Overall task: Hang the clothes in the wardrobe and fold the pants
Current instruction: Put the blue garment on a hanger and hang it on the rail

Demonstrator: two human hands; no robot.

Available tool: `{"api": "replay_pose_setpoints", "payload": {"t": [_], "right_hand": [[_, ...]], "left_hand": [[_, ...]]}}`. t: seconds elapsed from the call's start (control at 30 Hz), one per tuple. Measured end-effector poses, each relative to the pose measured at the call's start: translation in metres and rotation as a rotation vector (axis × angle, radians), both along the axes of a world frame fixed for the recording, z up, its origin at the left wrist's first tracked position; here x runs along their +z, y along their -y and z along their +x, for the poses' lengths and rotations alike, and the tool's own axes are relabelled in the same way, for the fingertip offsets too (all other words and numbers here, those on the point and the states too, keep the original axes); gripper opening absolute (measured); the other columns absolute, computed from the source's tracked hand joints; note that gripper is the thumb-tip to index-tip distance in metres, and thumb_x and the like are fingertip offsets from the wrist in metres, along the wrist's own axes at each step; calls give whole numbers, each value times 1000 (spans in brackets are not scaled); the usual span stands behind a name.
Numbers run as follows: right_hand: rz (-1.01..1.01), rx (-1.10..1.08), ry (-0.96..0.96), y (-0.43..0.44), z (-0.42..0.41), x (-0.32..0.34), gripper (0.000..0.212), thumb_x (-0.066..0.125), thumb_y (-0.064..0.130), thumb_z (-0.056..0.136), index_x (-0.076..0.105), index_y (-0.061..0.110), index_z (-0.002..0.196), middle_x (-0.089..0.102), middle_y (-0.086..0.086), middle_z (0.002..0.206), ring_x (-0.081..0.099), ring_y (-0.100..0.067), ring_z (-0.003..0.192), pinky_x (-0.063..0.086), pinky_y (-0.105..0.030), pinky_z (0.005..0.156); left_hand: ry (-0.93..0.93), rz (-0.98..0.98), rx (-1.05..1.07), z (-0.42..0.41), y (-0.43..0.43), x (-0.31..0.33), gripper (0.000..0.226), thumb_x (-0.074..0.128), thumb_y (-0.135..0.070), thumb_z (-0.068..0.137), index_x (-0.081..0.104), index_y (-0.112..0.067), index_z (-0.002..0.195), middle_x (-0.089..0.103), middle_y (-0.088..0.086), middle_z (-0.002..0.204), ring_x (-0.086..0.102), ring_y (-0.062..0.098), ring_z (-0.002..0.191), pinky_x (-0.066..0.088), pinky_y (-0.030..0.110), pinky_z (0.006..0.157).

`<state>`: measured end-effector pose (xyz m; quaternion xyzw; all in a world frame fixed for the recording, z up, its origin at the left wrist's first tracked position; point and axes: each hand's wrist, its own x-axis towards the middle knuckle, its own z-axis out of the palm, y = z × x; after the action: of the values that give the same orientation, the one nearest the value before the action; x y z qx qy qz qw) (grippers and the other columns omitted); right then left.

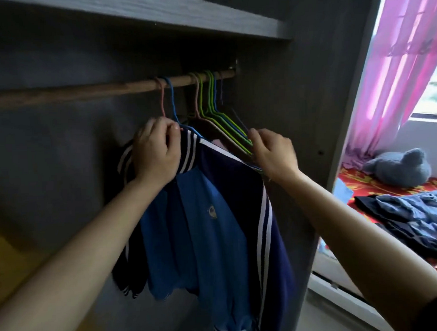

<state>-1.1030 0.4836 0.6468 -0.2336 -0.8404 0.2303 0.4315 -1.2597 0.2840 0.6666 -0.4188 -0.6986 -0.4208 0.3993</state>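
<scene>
1. Under the wardrobe rail (91,91), a blue shirt (209,215) is hung on a blue hanger (172,100).
2. Its striped collar is pinched by the left hand (155,152).
3. Its shoulder seam is gripped by the right hand (274,153).
4. On the bed (356,182), pants (412,213) are left unfolded.

Pink curtain (392,67) hangs at right, over a bright window (433,93). Below it a grey-blue plush toy (398,167) lies on a bed with a red and yellow patterned cover (356,180). Pale floor (324,317) at lower right. A yellowish surface (7,249) shows at far left edge, too blurred to identify.
</scene>
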Motion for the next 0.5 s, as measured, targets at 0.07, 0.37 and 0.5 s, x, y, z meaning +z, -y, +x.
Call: {"api": "replay_pose_setpoints", "payload": {"t": [0.07, 0.37, 0.5], "right_hand": [[64, -89, -15, -15, 32, -14, 32, 45, 46, 100, 68, 25, 106, 70, 0, 102, 64, -24, 97, 46, -34, 78], [73, -463, 204, -55, 225, -140, 32, 60, 30, 95, 62, 18, 125, 57, -7, 119, 61, -30, 107, 49, -38, 78], [-44, -706, 343, -37, 341, -186, 33, 62, 28, 94, 62, 16, 125, 57, -7, 118, 60, -30, 107, 53, -40, 81]], "left_hand": [[-54, -7, -68, 31, -17, -3, 24, 47, -25, 100, 63, -9, 95, 61, 9, 95, 54, 25, 91, 41, 38, 82], [6, -178, -487, 188, -136, -98, 20, 48, -26, 97, 62, -14, 94, 62, 6, 96, 55, 28, 90, 38, 42, 83], [76, -287, -731, 271, -183, -150, 20, 47, -27, 95, 60, -14, 89, 60, 8, 91, 53, 30, 87, 38, 43, 80]]}}
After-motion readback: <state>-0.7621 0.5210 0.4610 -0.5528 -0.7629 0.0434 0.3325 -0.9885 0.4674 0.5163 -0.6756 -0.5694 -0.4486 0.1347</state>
